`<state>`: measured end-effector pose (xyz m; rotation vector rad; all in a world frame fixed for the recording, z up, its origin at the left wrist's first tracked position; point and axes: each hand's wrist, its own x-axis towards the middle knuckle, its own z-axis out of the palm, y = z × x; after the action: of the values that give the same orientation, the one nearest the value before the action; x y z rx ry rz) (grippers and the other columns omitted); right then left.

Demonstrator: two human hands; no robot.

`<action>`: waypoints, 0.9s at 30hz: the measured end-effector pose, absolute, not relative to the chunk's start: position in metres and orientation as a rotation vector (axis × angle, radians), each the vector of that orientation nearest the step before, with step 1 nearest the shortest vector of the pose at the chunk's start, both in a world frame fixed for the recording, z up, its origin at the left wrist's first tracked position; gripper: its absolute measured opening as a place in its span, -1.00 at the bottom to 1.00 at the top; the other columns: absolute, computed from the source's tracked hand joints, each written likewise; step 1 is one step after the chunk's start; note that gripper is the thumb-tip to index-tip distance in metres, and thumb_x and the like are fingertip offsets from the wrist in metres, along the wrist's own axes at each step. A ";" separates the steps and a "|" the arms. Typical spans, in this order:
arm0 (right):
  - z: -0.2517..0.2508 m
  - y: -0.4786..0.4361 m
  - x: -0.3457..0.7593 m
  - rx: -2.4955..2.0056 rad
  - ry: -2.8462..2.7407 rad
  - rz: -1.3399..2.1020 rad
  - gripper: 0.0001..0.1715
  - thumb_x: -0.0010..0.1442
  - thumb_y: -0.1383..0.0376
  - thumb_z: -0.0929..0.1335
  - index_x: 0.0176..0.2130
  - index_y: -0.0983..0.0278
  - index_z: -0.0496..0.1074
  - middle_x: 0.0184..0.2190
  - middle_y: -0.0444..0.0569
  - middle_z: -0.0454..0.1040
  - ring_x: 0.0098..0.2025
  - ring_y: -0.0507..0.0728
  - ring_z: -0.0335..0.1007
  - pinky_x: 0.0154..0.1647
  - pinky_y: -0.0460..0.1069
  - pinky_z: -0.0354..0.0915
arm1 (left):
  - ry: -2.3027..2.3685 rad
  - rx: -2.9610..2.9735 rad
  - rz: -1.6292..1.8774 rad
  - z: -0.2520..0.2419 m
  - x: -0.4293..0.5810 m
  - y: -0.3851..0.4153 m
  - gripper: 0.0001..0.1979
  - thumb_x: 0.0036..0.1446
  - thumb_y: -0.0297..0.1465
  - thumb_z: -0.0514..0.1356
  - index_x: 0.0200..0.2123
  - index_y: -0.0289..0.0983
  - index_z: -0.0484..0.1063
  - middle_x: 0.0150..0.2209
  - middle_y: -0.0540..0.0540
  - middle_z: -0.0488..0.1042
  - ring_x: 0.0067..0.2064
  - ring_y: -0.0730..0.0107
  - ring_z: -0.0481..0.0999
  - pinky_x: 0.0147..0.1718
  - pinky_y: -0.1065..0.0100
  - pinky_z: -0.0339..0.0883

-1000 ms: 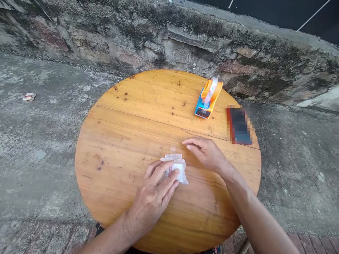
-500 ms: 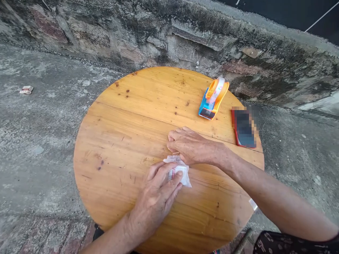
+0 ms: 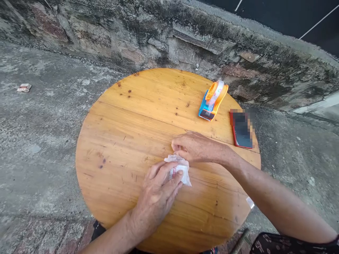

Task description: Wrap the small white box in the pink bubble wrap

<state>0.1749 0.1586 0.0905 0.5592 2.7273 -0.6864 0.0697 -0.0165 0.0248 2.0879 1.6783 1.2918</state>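
Observation:
A small packet in crinkled, whitish clear plastic [image 3: 186, 173], with a little pink-red print, lies on the round wooden table [image 3: 119, 134]. My left hand [image 3: 159, 190] grips it from the near left, thumb on top and fingers around its left side. At the packet's far edge is my right hand [image 3: 193, 146], its fingers curled in and pressed together close to the plastic. Its fingertips are partly hidden, so what they pinch does not show clearly.
A blue and orange tape dispenser [image 3: 213, 100] with a roll of tape stands at the back right. Beside it lies a phone in a red case [image 3: 242, 130]. A piece of clear tape [image 3: 249, 202] hangs at the right edge. Behind the table runs a stone wall [image 3: 132, 38].
My right hand has shifted slightly right and its fingers have turned toward the packet's far edge. My left hand keeps its grip. The whole view has moved a little.

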 end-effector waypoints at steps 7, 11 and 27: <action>0.088 0.160 0.181 0.670 2.739 -0.785 -0.85 0.07 0.44 0.26 -0.42 0.27 0.40 -0.45 -0.12 0.48 -0.41 0.00 0.26 -0.41 -0.08 0.00 | 1.693 2.123 1.281 0.024 0.071 -0.018 -0.67 0.13 -0.60 0.21 -0.05 -0.22 0.37 -0.01 -0.16 0.44 -0.02 0.20 0.37 -0.07 0.11 0.40; 0.086 0.161 0.182 0.674 2.775 -0.791 -0.86 0.05 0.43 0.26 -0.42 0.26 0.39 -0.46 -0.13 0.47 -0.42 0.00 0.25 -0.41 -0.08 -0.01 | 1.716 2.120 1.276 0.025 0.072 -0.021 -0.62 0.14 -0.61 0.19 0.01 -0.19 0.34 0.04 -0.18 0.37 0.02 0.20 0.37 -0.07 0.11 0.40; 0.090 0.156 0.186 0.719 2.744 -0.831 -0.84 0.05 0.43 0.27 -0.43 0.28 0.43 -0.51 -0.14 0.45 -0.48 -0.03 0.20 -0.44 -0.09 -0.02 | 1.757 2.048 1.321 0.020 0.078 -0.025 -0.60 0.15 -0.61 0.18 0.05 -0.21 0.33 -0.03 -0.18 0.30 -0.02 0.25 0.35 -0.11 0.19 0.42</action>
<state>0.1864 0.1557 0.0905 0.7191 2.7440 -0.8312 0.0783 -0.0250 0.0205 2.0477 1.7569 1.3212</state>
